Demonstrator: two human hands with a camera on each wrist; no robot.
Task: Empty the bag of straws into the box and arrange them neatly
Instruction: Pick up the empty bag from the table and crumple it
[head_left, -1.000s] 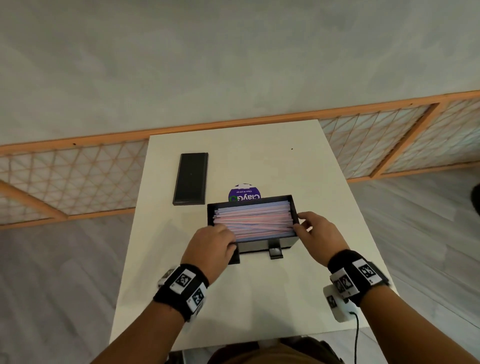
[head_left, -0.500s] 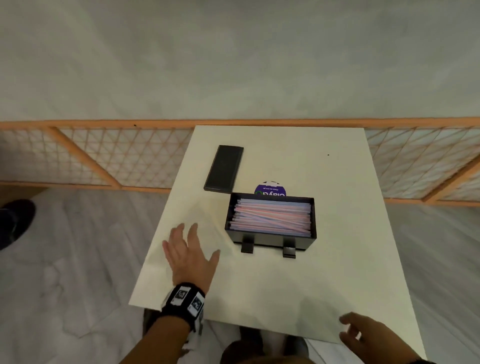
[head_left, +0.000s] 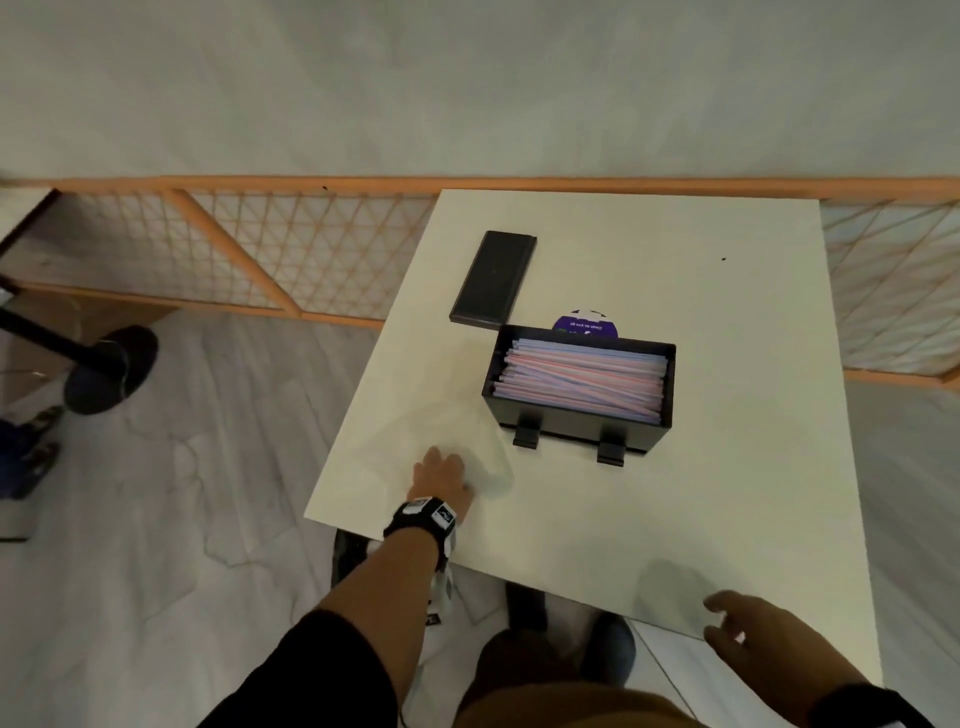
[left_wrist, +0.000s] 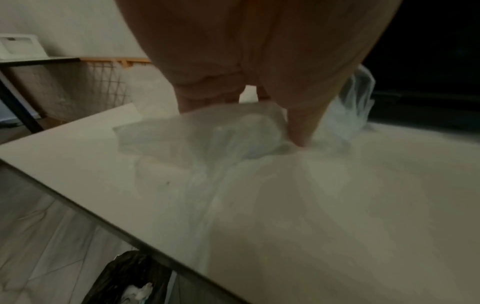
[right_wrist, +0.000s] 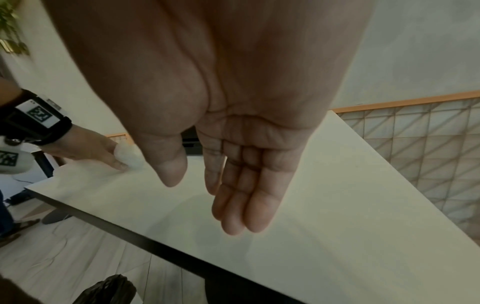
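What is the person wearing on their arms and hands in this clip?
Both hands are bare. The left hand has a black wrist strap bearing white square tags with black coded patterns, and a white camera unit with another coded tag hangs beneath it. A black sleeve covers the upper left arm. The right hand shows only a dark band at the wrist.
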